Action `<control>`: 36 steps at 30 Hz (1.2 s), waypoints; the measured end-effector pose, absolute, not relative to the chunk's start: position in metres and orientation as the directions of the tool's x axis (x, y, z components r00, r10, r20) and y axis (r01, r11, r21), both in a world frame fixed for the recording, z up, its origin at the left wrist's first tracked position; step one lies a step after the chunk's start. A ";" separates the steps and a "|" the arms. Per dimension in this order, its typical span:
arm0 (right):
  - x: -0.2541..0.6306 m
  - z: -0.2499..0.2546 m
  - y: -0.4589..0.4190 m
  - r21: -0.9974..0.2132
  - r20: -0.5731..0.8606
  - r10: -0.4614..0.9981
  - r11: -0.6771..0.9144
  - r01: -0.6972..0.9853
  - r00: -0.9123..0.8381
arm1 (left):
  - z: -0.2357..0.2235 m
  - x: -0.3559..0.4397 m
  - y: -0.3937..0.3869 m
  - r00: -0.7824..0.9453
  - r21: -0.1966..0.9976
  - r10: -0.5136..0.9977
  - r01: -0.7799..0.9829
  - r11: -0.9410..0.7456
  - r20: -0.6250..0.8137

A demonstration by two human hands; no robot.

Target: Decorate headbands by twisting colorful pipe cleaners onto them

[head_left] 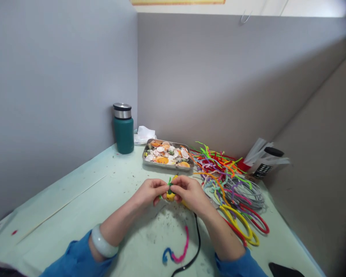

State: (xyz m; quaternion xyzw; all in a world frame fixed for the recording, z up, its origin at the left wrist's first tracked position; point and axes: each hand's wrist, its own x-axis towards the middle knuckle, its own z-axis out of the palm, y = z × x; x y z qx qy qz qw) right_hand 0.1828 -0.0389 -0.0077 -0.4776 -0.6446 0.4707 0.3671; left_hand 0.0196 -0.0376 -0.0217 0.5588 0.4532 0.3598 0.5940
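Yellow piece — held between left hand and right hand.

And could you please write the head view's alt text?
Left hand and right hand hold a yellow and green item over a pale table; nearby are a tray of shells, colourful pipe cleaners and a teal bottle.

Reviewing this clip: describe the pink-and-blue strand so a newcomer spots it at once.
On the pale green table, look at the near stretch between the forearms. There, beside a black cord, lies a short, bent strand. Unlike the plain black cord, it is pink with a curled blue end.
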 end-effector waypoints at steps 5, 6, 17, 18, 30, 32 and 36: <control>0.192 -0.008 -0.037 -0.927 -0.079 0.940 0.053 0.372 -0.332 | -0.014 0.004 -0.032 0.361 0.943 0.902 0.306 0.127 -0.238; 0.193 -0.008 -0.036 -0.918 -0.080 0.941 0.059 0.393 -0.329 | -0.010 0.000 -0.030 0.323 0.954 0.924 0.275 0.115 -0.205; 0.188 -0.007 -0.040 -0.891 0.049 0.948 0.183 0.415 -0.313 | -0.012 0.018 -0.039 0.332 0.993 0.936 0.032 0.111 -0.115; 0.187 -0.007 -0.040 -0.889 0.058 0.950 0.189 0.417 -0.306 | -0.017 0.022 -0.039 0.347 0.994 0.931 0.036 0.106 -0.112; 0.182 0.003 -0.046 -0.923 -0.020 0.966 0.080 0.376 -0.257 | -0.015 0.022 -0.042 0.317 0.969 0.934 -0.128 0.211 -0.162; 0.181 0.005 -0.047 -0.941 -0.037 0.961 0.058 0.333 -0.273 | -0.014 0.021 -0.043 0.348 0.970 0.927 -0.140 0.200 -0.141; 0.181 0.008 -0.048 -0.947 -0.065 0.961 0.026 0.321 -0.269 | -0.010 0.020 -0.044 0.372 0.961 0.915 -0.157 0.227 -0.156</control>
